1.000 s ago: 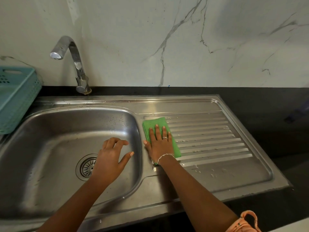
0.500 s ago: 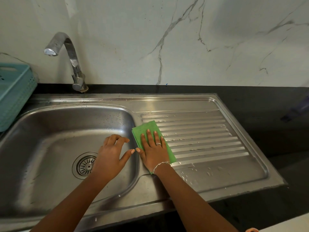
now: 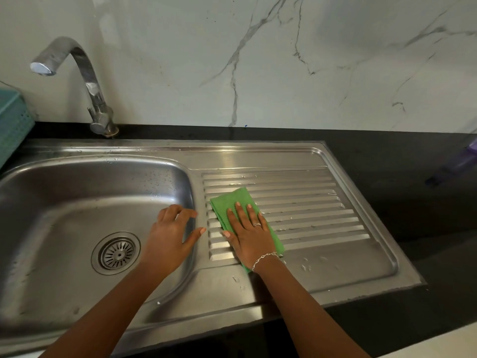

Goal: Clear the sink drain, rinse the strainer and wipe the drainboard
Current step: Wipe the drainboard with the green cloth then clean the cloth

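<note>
Wiping is the step in hand, and by the look of it the last one. The strainer (image 3: 117, 253) sits seated in the drain at the bottom of the basin (image 3: 64, 197), slots clear, no scraps visible on it or round it, so clearing & rinsing look done, though that is a judgement from a clean drain only. No water runs from the tap (image 3: 85, 73).

The right hand (image 3: 247, 233) lies flat w/ fingers straight & slightly spread, pressing the folded green cloth (image 3: 238, 198) onto the ribbed left part of the drainboard (image 3: 335, 223), close to the basin side. The cloth sticks out past the fingertips and at the wrist. The left hand (image 3: 170, 236) holds nothing: fingers loosely bent, tips on the rim between basin & drainboard, thumb out toward the other hand. The two hands are near each other but apart.

Still to do, approx: droplets (image 3: 309, 266) sit on the flat near-right part of the drainboard, a few more along the ribs and on the front rim by the right wrist. The far & right ribs prob. need passes too.

Count: 2 hands, 1 cloth, 1 strainer, 1 basin, 1 drainboard, 1 tap. Ribs on the board: a dozen or so, hand & cloth cover some, so no firm no. One ring (image 3: 256, 224) and 1 bracelet (image 3: 265, 257) on the right hand/wrist. One teal basket (image 3: 13, 120) at the left edge, partly cut off. Black counter (image 3: 413, 164) round the sink, marbled wall behind.
</note>
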The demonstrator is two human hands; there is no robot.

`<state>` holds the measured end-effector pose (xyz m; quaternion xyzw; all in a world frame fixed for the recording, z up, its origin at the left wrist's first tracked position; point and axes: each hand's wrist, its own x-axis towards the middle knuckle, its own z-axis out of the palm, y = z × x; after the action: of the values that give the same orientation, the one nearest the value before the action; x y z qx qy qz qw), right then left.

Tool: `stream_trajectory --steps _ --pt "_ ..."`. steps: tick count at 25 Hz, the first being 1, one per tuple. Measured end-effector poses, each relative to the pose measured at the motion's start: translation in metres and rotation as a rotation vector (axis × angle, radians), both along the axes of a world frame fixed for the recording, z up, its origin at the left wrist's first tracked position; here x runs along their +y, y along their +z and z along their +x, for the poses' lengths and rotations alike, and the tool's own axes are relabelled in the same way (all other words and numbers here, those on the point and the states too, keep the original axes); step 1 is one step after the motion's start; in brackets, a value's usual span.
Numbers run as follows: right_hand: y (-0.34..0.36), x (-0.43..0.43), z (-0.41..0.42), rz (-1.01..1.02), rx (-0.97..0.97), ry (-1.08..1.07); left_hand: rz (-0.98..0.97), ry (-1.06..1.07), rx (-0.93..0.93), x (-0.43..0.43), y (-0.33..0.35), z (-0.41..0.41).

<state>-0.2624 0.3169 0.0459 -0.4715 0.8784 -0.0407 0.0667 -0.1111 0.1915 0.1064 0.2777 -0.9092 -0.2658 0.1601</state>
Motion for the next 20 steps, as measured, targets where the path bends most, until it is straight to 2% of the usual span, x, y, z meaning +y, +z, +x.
stream_trajectory --steps 9,20 --pt "0.001 0.059 -0.066 0.011 0.007 -0.149 0.012 -0.016 0.008 0.019 -0.002 -0.019" --pt "0.002 0.129 -0.153 0.038 0.033 -0.235 0.002 -0.018 -0.039 0.028 -0.005 -0.034"
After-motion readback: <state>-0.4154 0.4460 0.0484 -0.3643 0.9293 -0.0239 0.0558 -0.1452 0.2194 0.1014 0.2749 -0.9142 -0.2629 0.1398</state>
